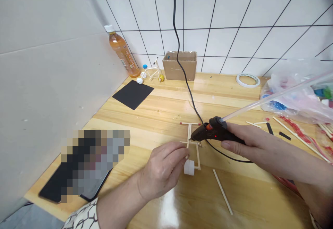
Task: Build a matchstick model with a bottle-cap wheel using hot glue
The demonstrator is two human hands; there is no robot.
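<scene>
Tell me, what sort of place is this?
Likely a small hobby craft corner: a hot glue gun, a stick frame with a white wheel, and a stick toy vehicle on a wooden tabletop.

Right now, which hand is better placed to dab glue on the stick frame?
Probably the right hand: it grips the glue gun, tip at the frame, while the left hand holds it.

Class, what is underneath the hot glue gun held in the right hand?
Beneath the hot glue gun, held by the right hand, lies a frame of wooden sticks on the wooden tabletop. The gun covers the part directly below it, which cannot be seen.
</scene>
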